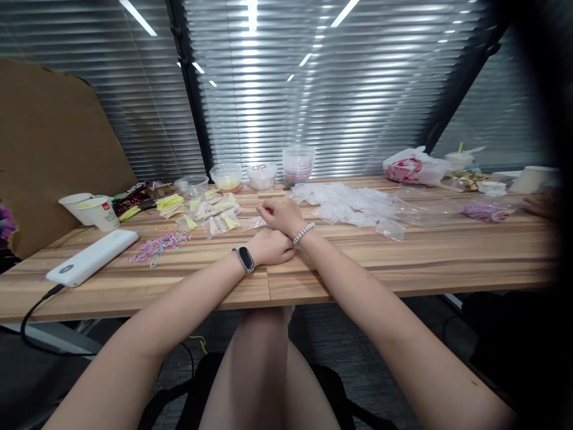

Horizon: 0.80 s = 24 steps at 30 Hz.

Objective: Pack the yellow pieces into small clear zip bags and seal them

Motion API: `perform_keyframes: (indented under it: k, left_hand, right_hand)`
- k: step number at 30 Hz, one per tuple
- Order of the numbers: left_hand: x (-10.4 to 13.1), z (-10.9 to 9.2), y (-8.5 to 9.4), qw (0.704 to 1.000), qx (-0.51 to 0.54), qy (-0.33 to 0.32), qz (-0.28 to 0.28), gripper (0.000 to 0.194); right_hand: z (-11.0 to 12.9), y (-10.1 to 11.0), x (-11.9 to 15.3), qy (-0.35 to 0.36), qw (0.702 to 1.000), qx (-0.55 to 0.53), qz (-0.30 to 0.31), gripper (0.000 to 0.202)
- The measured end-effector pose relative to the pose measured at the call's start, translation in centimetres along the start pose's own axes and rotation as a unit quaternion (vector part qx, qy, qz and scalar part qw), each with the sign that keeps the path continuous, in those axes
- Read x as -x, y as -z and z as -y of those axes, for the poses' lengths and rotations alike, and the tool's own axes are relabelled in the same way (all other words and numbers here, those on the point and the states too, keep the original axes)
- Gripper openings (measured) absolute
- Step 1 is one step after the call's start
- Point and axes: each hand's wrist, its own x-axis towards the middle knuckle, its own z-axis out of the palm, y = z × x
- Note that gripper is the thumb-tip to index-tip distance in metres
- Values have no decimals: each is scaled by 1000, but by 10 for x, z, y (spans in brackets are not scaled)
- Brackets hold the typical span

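My left hand (271, 246) rests on the wooden table with its fingers folded in, and a grey band with a dark screen circles that wrist. Crossed over it lies my right hand (284, 215), its fingers loosely curled, a beaded bracelet (303, 233) at the wrist. Neither hand shows anything held. Just beyond my right hand spreads a pile of clear plastic bags (344, 202). To the left of my hands are small bags with pale and yellow strips (219, 210), and a scatter of pink and purple small bands (161, 245).
Clear tubs (226, 177) and a stack of clear cups (298, 164) stand along the back by the blinds. A white power bank (94, 257), paper cups (101, 213) and cardboard (54, 143) are left. A white-and-red bag (414, 167) and a person's hand (539, 204) appear right.
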Motion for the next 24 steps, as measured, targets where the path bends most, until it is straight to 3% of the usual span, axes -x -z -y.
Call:
perform_keyframes:
  k: [5,8,11,14,19,21,23,24]
  left_hand:
    - [1,4,-1,1000,2,-12,-2,32]
    - [0,2,0,999,31,-9,2,31]
    - [0,0,2,999,41,-7,11,31]
    - [0,0,3,999,53,-5,7,32]
    - [0,3,-1,998,63,20,-1,37]
    - [-1,4,-1,997,70,25,1,35]
    - [-1,4,-1,997,74,30,9,34]
    - [-1,4,-1,997,73,31,13,34]
  right_hand:
    - [-8,-7,-1,-31,993,-15,115,38]
    - [-14,-10,-3,-74,974,-57,205,39]
    - [-15,-12,-2,-101,959,-74,254,41]
    - [-14,-14,-1,-88,965,-84,231,38]
    - [-19,-22,2,-56,997,-34,31,29]
    - [-27,-30,3,-29,999,-33,6,52]
    - [-36,-40,4,-12,999,-24,36,80]
    - [-41,-45,5,-8,998,-16,63,82]
